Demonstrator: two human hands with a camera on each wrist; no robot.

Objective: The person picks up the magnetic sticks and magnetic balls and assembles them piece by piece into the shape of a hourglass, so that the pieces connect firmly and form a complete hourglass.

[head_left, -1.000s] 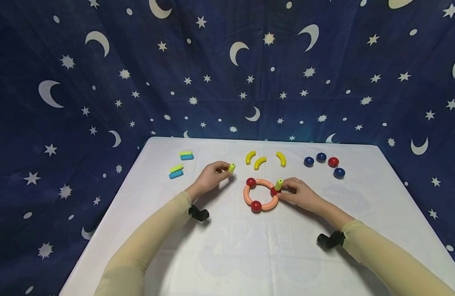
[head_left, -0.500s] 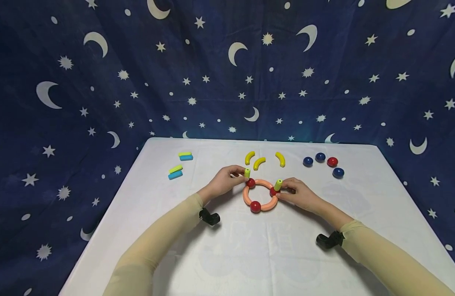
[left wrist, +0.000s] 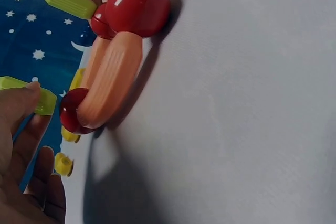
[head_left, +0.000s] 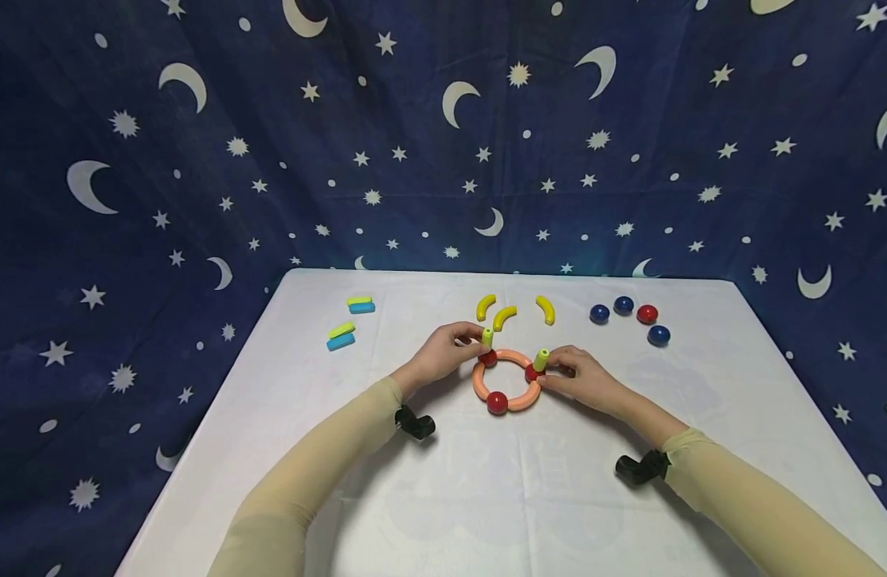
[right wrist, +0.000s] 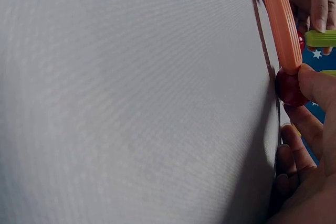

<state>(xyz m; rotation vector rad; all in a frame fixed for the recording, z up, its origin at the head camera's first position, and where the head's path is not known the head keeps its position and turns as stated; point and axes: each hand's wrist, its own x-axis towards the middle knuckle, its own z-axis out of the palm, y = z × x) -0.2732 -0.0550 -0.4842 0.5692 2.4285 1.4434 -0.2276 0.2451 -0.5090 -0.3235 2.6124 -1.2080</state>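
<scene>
On the white table lies a ring of curved orange rods (head_left: 479, 383) joined by red balls. My left hand (head_left: 445, 353) pinches a light green stick (head_left: 488, 337) upright at the far-left red ball (head_left: 489, 359); whether the stick is seated in it I cannot tell. With thumb and fingers, my right hand (head_left: 589, 380) grips the right-hand red ball (right wrist: 290, 87), from which a second green stick (head_left: 542, 359) stands up. The front red ball (head_left: 497, 402) is untouched. In the left wrist view, my thumb (left wrist: 21, 100) lies along the pinched stick.
Several green and blue sticks (head_left: 340, 341) lie at the back left. Curved yellow pieces (head_left: 505, 317) lie behind the ring. At the back right are blue balls (head_left: 659, 335) and a red ball (head_left: 647, 314). A dark star-patterned cloth (head_left: 414, 144) hangs beyond the table (head_left: 429, 513).
My left hand has moved right with its green stick, from beside the ring to the far-left red ball. The right hand keeps its grip on the right-hand ball.
</scene>
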